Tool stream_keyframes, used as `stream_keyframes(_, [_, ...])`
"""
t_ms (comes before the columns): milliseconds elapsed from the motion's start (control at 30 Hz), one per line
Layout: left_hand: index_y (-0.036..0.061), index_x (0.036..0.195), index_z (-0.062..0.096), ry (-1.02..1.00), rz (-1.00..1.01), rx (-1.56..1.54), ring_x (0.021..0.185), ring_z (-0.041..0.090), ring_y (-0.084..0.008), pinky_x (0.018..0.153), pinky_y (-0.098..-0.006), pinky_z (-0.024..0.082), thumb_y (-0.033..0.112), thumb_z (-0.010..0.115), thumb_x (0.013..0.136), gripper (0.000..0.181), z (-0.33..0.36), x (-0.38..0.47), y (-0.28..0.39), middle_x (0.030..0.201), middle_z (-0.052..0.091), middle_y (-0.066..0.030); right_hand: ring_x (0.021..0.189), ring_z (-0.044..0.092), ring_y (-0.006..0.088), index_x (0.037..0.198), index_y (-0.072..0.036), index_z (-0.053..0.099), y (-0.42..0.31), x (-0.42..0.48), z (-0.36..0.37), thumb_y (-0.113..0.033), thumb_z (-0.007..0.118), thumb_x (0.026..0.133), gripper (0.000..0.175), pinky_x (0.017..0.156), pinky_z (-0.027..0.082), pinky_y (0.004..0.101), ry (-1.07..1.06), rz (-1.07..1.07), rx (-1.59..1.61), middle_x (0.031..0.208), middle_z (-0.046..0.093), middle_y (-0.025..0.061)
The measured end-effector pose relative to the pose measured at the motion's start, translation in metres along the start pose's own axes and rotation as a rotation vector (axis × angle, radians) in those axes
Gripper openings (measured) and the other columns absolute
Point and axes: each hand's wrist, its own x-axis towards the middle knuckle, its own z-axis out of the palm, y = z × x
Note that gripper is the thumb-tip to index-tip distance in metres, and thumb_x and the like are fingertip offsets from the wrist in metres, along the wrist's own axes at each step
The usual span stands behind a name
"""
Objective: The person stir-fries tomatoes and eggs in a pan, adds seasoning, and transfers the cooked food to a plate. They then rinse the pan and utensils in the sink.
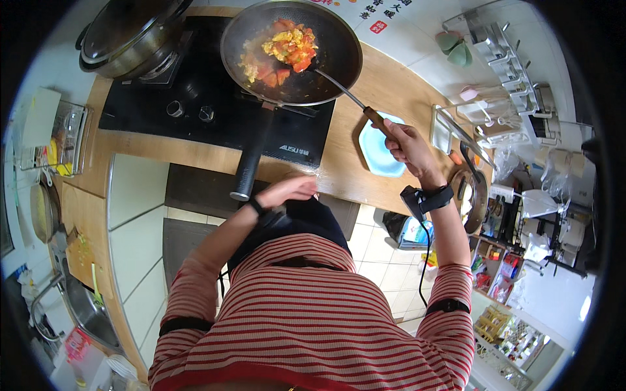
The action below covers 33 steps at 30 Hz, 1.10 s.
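Observation:
My right hand [403,144] grips the wooden handle [379,122] of a cooking utensil with a metal shaft [340,88]. Its head is hidden beneath a heap of scrambled egg and tomato [296,46] in the dark wok [337,54]. More egg and tomato pieces lie on the wok's floor, and faint steam shows. Partly under my right hand, a light blue angular plate [379,151] rests on the wooden counter. My left hand [288,191], blurred, is in front of the counter edge beside the wok's black handle [252,156]; nothing shows in it, and its fingers look extended.
The wok sits over the right side of a black gas hob [142,110]; a lidded pot [127,44] stands on the left burner. At right are a glass lid [464,137] on a stand and another pan [477,205]. A sink [93,313] and cutting board [85,254] lie left.

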Motion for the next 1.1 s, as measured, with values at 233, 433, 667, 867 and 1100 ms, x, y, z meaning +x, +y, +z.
stream_keyframes(233, [0.0009,0.087,0.062,0.429,0.293,0.358,0.081,0.063,-0.0207,0.070,-0.0327,0.050,0.038,0.071,0.078,0.039,0.092,0.176,0.019,0.087,0.066,-0.0137,0.046,0.027,0.0019,0.100,-0.005,0.062,-0.002,0.008,-0.028,-0.038,0.055,0.094,0.034,0.040,0.018,0.0185,-0.021,0.027,-0.084,0.061,0.041,-0.0060])
stream_keyframes(433, [-0.0010,0.101,0.057,0.740,0.364,0.534,0.092,0.064,-0.0325,0.074,-0.0405,0.052,0.027,0.066,0.081,0.036,0.101,0.219,0.016,0.096,0.065,-0.0200,0.045,0.026,0.0014,0.101,-0.005,0.061,-0.002,0.022,-0.047,-0.036,0.052,0.095,0.033,0.039,0.018,0.0174,-0.118,0.002,-0.081,0.061,0.039,-0.0064])
stream_keyframes(667, [0.0017,0.111,0.049,0.604,0.446,-0.146,0.090,0.062,-0.0243,0.070,-0.0413,0.059,0.012,0.057,0.090,0.025,0.083,0.184,0.003,0.102,0.055,-0.0112,0.045,0.023,0.0004,0.116,-0.002,0.059,-0.006,0.028,-0.061,-0.037,0.050,0.096,0.041,0.038,0.017,0.0167,-0.171,-0.036,-0.090,0.061,0.035,-0.0086])
stream_keyframes(867, [-0.0001,0.099,0.058,0.782,0.502,-0.143,0.075,0.063,-0.0172,0.063,-0.0360,0.059,0.018,0.062,0.088,0.021,0.063,0.177,0.021,0.085,0.060,-0.0067,0.046,0.027,0.0014,0.111,-0.002,0.061,-0.006,0.023,-0.054,-0.035,0.052,0.096,0.038,0.040,0.020,0.0176,-0.141,-0.032,-0.054,0.060,0.039,-0.0074])
stream_keyframes(1100, [0.0047,0.084,0.062,0.876,0.604,0.087,0.069,0.050,-0.0043,0.063,-0.0227,0.042,0.031,0.060,0.091,0.027,0.069,0.159,0.041,0.076,0.060,0.0040,0.046,0.026,0.0016,0.111,-0.002,0.061,-0.003,0.006,-0.049,-0.035,0.052,0.095,0.038,0.040,0.019,0.0179,-0.076,-0.044,-0.021,0.060,0.038,-0.0075])
